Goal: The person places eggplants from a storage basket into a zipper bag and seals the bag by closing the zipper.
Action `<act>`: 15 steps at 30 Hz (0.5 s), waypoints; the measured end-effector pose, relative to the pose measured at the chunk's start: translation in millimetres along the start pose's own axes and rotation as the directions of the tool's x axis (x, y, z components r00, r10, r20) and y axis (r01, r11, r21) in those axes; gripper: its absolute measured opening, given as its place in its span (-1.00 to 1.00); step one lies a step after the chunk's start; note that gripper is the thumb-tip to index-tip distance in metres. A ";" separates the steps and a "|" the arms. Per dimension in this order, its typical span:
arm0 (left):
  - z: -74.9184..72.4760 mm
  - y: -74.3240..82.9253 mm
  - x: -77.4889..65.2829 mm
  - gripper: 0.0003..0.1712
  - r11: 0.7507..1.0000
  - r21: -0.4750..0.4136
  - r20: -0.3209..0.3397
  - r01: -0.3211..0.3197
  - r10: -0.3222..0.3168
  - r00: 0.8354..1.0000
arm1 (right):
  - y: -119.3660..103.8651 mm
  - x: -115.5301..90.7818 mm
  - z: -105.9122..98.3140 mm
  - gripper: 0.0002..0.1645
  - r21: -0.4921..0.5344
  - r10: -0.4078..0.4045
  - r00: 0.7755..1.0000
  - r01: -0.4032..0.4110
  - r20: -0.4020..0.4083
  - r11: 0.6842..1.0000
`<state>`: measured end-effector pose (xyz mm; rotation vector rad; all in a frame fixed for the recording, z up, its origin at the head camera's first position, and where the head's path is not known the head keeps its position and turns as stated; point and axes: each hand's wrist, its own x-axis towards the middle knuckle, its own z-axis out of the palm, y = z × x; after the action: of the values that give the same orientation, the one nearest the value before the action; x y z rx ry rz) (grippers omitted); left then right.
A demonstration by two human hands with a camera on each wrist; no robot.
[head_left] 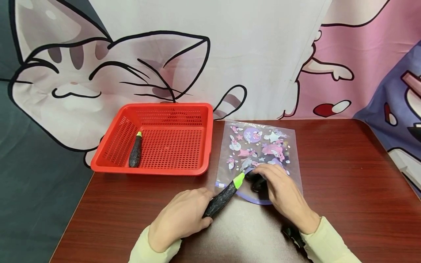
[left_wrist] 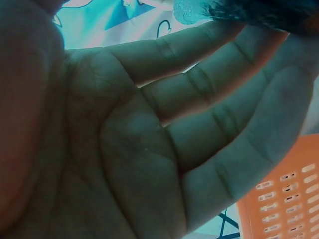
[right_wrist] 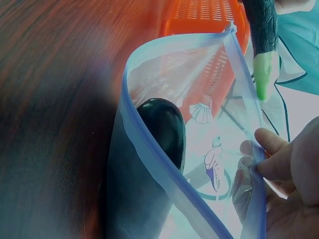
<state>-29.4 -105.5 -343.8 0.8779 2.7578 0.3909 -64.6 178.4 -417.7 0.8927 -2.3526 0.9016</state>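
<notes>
My left hand [head_left: 185,212] grips a dark, rough-skinned cucumber [head_left: 221,200] with a bright green tip, which points at the bag's mouth. In the left wrist view, the fingers curl toward the dark cucumber [left_wrist: 259,12] at the top edge. My right hand [head_left: 285,193] pinches the rim of a clear zip bag [head_left: 227,146] printed with pink and purple cartoon figures. Its purple-edged mouth [right_wrist: 124,94] stands spread apart in the right wrist view. Inside that mouth shows a glossy black, rounded thing [right_wrist: 162,124], perhaps an eggplant; most of it lies behind the film.
A red perforated basket [head_left: 151,171] stands at the back left of the brown wooden table [head_left: 348,175]. Another dark cucumber with a green tip [head_left: 135,151] leans inside its left end. Behind the table hangs a cartoon-printed cloth [head_left: 263,54].
</notes>
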 end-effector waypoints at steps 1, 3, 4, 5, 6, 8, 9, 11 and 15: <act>0.0 -0.2 -0.2 -0.63 1.000 -0.001 0.003 -0.001 0.001 1.000 | 0.0 -0.1 0.1 -0.49 -0.001 0.001 1.000 -0.001 0.001 1.000; 0.7 -0.3 -0.4 -0.62 1.000 -0.001 0.011 -0.010 0.010 1.000 | 0.1 -0.2 0.1 -0.49 -0.001 0.002 1.000 -0.002 0.001 1.000; 1.3 -0.1 -0.3 -0.61 1.000 0.001 0.015 -0.015 0.015 1.000 | 0.0 -0.3 0.1 -0.49 0.000 0.003 1.000 -0.003 0.002 1.000; 2.2 0.2 0.0 -0.60 1.000 0.003 0.018 -0.021 0.021 1.000 | 0.0 -0.4 0.1 -0.48 0.000 0.004 1.000 -0.004 0.003 1.000; 3.3 0.5 0.4 -0.59 1.000 0.005 0.020 -0.026 0.026 0.999 | 0.0 -0.5 0.1 -0.48 -0.001 0.006 1.000 -0.006 0.003 1.000; 5.7 1.8 1.8 -0.59 0.999 0.011 0.027 -0.032 0.031 0.999 | -0.2 -0.7 0.0 -0.48 -0.001 0.011 1.000 -0.011 0.007 1.000; 7.0 2.7 2.6 -0.61 0.999 0.012 0.030 -0.032 0.031 0.999 | -0.4 -0.7 0.0 -0.48 -0.001 0.013 1.000 -0.013 0.007 1.000; 9.7 4.8 3.9 -0.66 0.999 0.024 0.035 -0.030 0.029 0.999 | -0.7 -0.7 0.0 -0.47 -0.003 0.015 1.000 -0.015 0.008 1.000; 13.2 9.7 6.2 -0.68 0.999 0.041 0.035 -0.032 0.031 0.999 | -0.8 -0.2 0.1 -0.48 -0.002 0.005 1.000 -0.005 0.003 1.000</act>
<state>-25.3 -91.8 -353.9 0.9301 2.7330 0.3213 -64.0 178.0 -417.5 0.8885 -2.3591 0.9003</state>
